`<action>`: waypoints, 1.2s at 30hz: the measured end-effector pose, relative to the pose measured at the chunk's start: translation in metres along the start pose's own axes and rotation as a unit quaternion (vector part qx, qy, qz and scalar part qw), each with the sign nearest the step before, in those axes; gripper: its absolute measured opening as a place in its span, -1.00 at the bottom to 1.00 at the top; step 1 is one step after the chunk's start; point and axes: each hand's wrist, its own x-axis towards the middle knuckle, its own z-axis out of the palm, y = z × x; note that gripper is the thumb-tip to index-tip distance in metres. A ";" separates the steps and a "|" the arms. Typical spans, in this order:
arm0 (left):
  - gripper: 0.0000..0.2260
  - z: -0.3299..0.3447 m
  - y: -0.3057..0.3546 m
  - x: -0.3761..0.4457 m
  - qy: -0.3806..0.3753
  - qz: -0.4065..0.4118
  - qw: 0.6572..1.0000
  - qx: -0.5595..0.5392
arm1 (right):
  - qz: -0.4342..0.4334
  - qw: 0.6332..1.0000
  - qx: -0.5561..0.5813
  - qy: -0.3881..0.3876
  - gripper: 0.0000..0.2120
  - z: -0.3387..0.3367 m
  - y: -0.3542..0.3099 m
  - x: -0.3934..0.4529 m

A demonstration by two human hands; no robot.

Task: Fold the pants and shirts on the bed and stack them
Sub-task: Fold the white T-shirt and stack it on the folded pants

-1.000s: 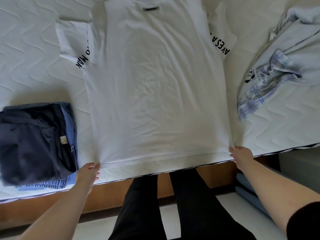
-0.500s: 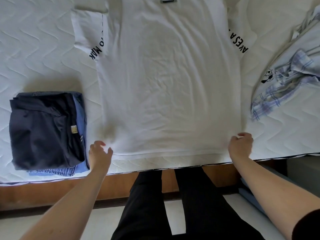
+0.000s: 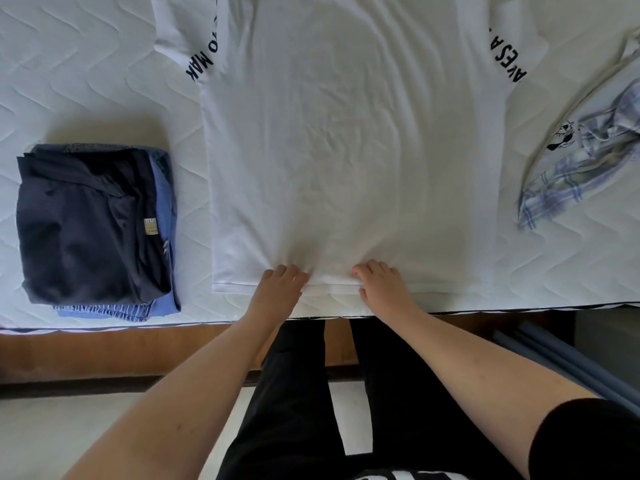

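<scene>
A white T-shirt (image 3: 349, 140) with black lettering on its sleeves lies spread flat on the bed, hem toward me. My left hand (image 3: 278, 289) and my right hand (image 3: 382, 285) sit close together at the middle of the hem. Each pinches the hem edge between fingers and thumb, and creases fan out from them. A folded stack (image 3: 90, 226) of dark navy and blue garments lies on the mattress to the left. A crumpled pale plaid shirt (image 3: 581, 161) lies at the right.
The white quilted mattress (image 3: 69, 81) ends at a wooden bed frame (image 3: 121, 351) just in front of my legs. Blue-grey items (image 3: 540, 355) lie on the floor at the right, under the bed edge.
Both hands left the hem's two corners and came together at its middle. The view moved closer to the bed.
</scene>
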 end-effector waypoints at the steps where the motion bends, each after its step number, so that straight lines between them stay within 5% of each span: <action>1: -0.60 0.001 0.001 0.001 0.022 -0.003 1.000 0.002 | 0.001 1.000 -0.012 0.019 -0.70 0.002 0.000 -0.002; 7: -0.64 0.000 -0.009 0.010 0.054 0.005 0.996 0.075 | -0.047 0.984 -0.123 0.122 -0.70 0.005 0.010 -0.002; 12: -0.51 0.004 -0.017 0.010 -0.017 0.017 0.998 0.066 | -0.043 0.984 -0.137 0.103 -0.68 0.001 0.017 0.006; 18: -0.75 0.009 -0.025 0.015 -0.014 -0.031 0.999 -0.041 | -0.009 0.993 -0.065 0.095 -0.96 0.001 0.029 0.007; 23: -0.81 0.012 -0.033 0.027 0.002 -0.129 0.974 -0.187 | 0.033 0.995 -0.005 0.094 -0.84 0.004 0.026 0.007; 28: -0.85 0.010 -0.030 0.031 0.001 -0.164 0.962 -0.219 | -0.051 0.994 -0.075 0.059 -0.37 0.005 0.014 0.000; 33: -0.78 0.004 -0.020 0.024 0.069 -0.136 0.977 -0.150 | -0.030 0.989 -0.102 0.100 -0.60 0.005 0.005 0.014; 36: -0.78 0.003 -0.006 0.025 0.089 -0.039 0.989 -0.114 | -0.025 0.992 -0.083 0.094 -0.74 0.002 0.006 0.020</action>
